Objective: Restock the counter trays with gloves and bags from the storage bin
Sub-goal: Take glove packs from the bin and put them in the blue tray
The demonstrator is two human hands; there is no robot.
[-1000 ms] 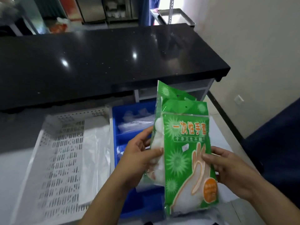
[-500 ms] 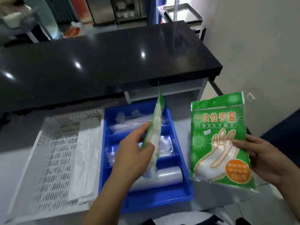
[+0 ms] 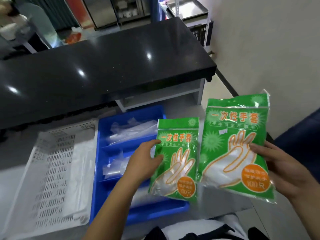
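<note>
I hold two green packs of disposable gloves, one in each hand. My left hand grips the smaller-looking pack by its left edge, face up, over the right side of the blue divided tray. My right hand holds the second glove pack by its right edge, further right, above the grey counter. The blue tray's compartments hold clear plastic bags and a roll of clear film.
A white perforated tray with folded white bags lies left of the blue tray. A raised black counter top runs across behind both. A wall stands at the right, with a dark blue seat below it.
The two packs, held together a second ago, have been split apart. My left hand turned its pack from edge-on to face up; my right hand carried the other pack to the right.
</note>
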